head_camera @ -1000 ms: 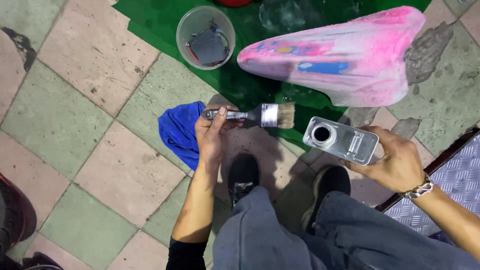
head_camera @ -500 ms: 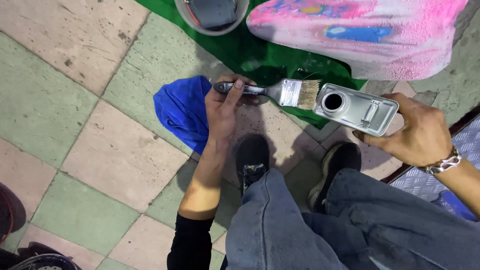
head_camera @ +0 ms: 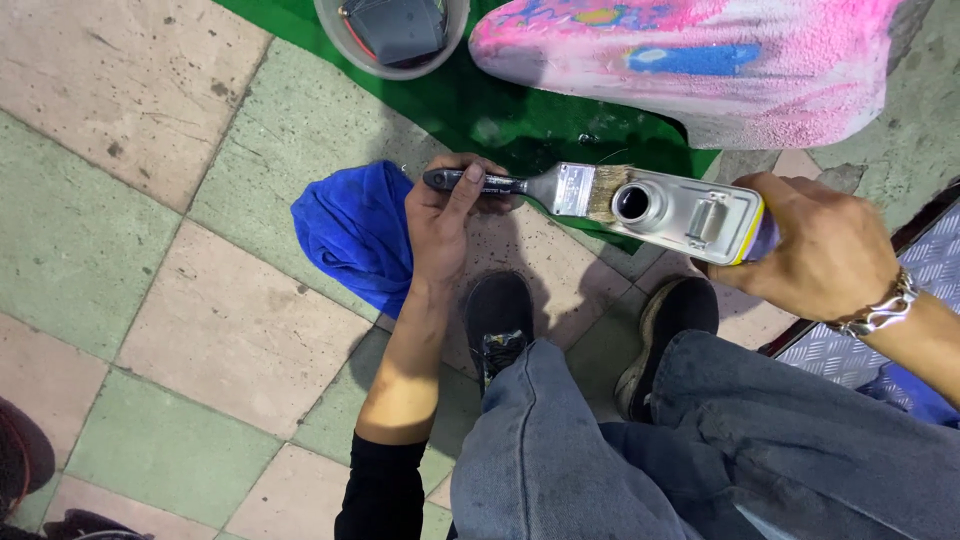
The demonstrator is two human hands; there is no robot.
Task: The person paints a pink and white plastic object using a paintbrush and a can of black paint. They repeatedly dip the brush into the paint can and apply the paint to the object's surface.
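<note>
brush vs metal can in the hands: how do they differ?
The paintbrush is slim, with a dark handle and pale bristles; the metal can is a boxy silver tin with a round open mouth. The left hand grips the paintbrush by its handle; the right hand holds the metal can by its base end. Both lie roughly level above the floor, bristles right at the can's mouth.

A: How is the scene lit?
B: Evenly and fairly brightly from above, with soft shadows under the left hand (head_camera: 440,225) and the shoes (head_camera: 500,320).
A: Any glare or blur?
B: The metal can (head_camera: 690,215) and brush ferrule (head_camera: 570,190) catch pale highlights. Focus is sharp at the centre; the tiled floor (head_camera: 150,200) bends slightly toward the edges
</note>
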